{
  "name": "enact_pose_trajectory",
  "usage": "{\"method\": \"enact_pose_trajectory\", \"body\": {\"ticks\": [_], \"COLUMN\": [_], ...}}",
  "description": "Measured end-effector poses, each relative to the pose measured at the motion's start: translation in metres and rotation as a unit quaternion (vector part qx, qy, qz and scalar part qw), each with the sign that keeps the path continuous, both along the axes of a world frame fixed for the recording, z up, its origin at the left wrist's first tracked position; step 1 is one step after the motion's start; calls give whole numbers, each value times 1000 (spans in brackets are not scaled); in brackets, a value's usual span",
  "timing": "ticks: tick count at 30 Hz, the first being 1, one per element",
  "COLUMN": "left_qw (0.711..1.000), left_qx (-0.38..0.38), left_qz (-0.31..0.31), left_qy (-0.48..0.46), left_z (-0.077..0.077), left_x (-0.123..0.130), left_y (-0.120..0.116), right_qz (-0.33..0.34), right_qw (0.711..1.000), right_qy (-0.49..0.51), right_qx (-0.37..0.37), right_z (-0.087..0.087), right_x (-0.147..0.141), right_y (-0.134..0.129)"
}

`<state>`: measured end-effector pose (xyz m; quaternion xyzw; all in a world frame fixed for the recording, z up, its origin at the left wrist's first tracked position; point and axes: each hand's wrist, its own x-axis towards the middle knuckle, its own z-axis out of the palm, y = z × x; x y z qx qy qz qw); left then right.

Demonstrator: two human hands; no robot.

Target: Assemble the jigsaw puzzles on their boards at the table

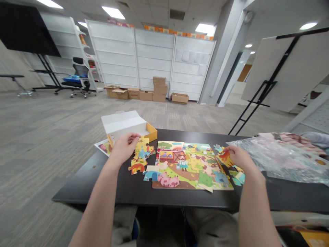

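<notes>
A farmyard jigsaw puzzle (189, 166) lies part-assembled on a wooden board at the middle of the black table (108, 181), showing a barn, a farmer and a pig. Loose pieces (140, 159) form a heap left of it, right under my left hand (124, 148). That hand's curled fingers hide whether it holds a piece. My right hand (240, 158) is at the puzzle's right edge, its fingertips pinching an orange-red puzzle piece (224, 158). Several other loose pieces (238, 177) lie just below that hand.
An open white and orange puzzle box (125, 125) stands at the table's far left edge, with a picture sheet (102, 146) beside it. A crumpled clear plastic bag (288, 159) covers the right end of the table. An easel board stands beyond it, and cardboard boxes line the far wall.
</notes>
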<state>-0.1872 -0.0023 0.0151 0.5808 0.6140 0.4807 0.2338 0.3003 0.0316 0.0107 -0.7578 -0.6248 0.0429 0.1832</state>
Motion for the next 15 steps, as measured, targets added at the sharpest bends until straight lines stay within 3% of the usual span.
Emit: {"method": "enact_pose_trajectory", "body": {"ticks": [8, 12, 15], "left_qw": [988, 975, 965], "left_qx": [-43, -87, -133], "left_qz": [17, -11, -67], "left_qy": [147, 202, 217], "left_z": [-5, -6, -4], "left_x": [-19, -34, -45], "left_y": [-10, -19, -27], "right_qz": [10, 7, 8], "right_qw": [998, 998, 998], "right_qy": [15, 5, -6], "right_qx": [-53, -58, -65], "right_z": [-12, -18, -22], "right_x": [0, 5, 10], "right_y": [7, 12, 15]}}
